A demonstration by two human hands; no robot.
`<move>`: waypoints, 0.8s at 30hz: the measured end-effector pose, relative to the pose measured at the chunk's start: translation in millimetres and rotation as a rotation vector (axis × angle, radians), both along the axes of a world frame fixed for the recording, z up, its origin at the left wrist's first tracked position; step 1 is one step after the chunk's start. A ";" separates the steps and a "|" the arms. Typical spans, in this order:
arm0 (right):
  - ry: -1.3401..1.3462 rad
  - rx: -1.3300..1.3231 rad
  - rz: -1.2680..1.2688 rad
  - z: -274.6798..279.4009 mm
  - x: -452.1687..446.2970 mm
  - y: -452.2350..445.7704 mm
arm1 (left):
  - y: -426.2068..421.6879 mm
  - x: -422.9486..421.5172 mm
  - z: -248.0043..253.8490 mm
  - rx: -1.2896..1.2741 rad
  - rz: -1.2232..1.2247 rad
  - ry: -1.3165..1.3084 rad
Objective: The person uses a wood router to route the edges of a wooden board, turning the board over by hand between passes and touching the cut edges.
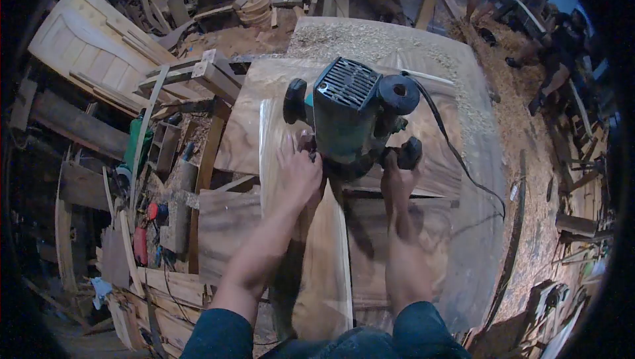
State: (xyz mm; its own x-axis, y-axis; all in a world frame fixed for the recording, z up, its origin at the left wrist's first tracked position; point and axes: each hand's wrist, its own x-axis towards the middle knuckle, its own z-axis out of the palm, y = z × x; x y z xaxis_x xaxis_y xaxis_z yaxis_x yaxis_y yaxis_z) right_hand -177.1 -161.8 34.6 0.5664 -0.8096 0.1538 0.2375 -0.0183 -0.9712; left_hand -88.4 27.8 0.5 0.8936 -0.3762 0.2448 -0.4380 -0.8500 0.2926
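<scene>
Holding the black knob (413, 152) of the router (344, 121) in my right hand (399, 172), I have my left hand (301, 170) beside its base (355, 170), fingers (289, 145) partly spread, though from here I can't tell whether they grip anything, while the router stands over wooden boards (325, 260), its cord (448, 139) looping rightward.

Both my arms reach forward, bare below the elbows. My left forearm (268, 233) slants inward, and my left hand (301, 172) lies palm down, outer fingers (287, 145) stretched ahead; how firmly it closes I can't see. My right forearm (408, 260) runs nearly straight ahead, my right hand (398, 179) curled in a grip.
</scene>
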 end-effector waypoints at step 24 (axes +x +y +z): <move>-0.009 -0.168 -0.045 5.3 29.3 -4.5 | -8.1 27.6 -4.0 -0.010 0.124 0.097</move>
